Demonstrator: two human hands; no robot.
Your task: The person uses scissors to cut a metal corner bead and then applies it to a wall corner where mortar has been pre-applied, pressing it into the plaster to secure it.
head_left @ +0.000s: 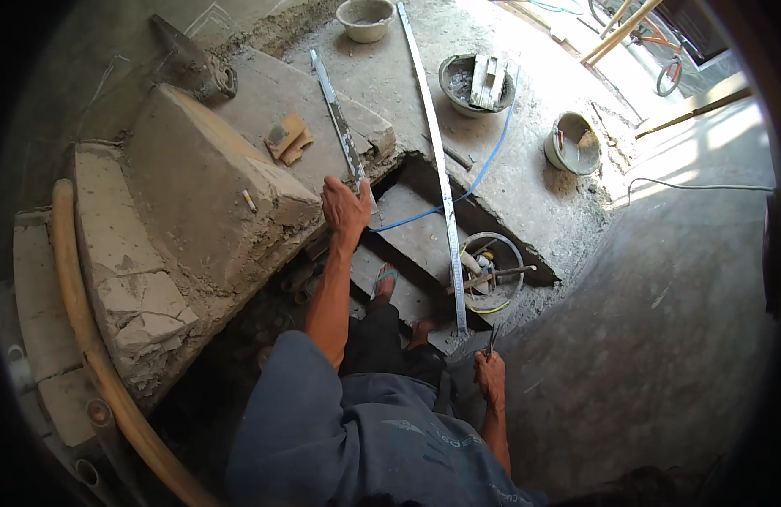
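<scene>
My left hand [346,207] is closed at the near end of a narrow metal straightedge [333,106], which lies on the concrete step. Its thumb overlaps the bar, and a short grey end shows beyond it. Low on the right, my right hand [491,374] is closed around a small dark tool [492,340] with narrow prongs, like pliers; its handles are hidden in the palm. A longer pale metal strip [435,127] runs across the opening in the floor, between my two hands. A blue hose or cord [483,173] passes beneath it.
A bucket of tools [517,291] stands by the steps. Mortar basins [468,108] [365,34] and a bucket [549,152] sit on the slab. Broken tile pieces [289,139], a handsaw [196,63] and a cigarette [248,200] lie left. A wooden pole [86,329] curves along the left side.
</scene>
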